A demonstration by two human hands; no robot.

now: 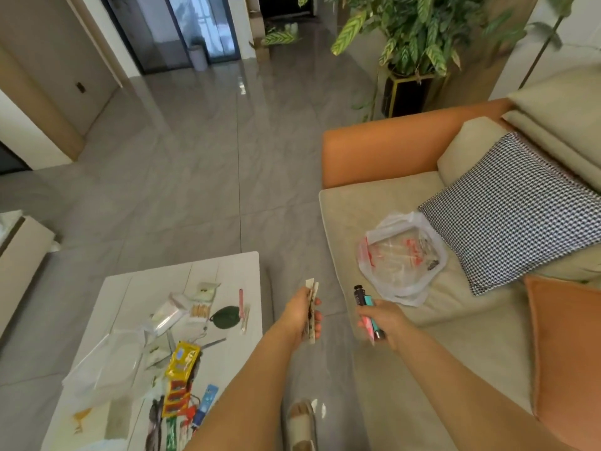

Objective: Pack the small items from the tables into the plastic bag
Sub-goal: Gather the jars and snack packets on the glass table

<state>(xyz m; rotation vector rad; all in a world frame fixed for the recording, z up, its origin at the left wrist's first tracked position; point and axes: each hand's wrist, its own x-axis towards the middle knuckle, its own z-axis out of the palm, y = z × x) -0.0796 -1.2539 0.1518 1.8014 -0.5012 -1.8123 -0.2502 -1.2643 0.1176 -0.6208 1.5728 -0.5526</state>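
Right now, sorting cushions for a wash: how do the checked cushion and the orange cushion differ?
The checked cushion has a fine black-and-white pattern; the orange cushion is plain. The checked cushion lies beside the plastic bag; the orange cushion lies nearer the person, cut off by the frame edge. Both rest on the sofa.

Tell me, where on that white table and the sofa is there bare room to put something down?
The white table is bare along its far edge, beyond the green oval item; its middle and near end are crowded. The sofa seat is bare between the plastic bag and the orange armrest.
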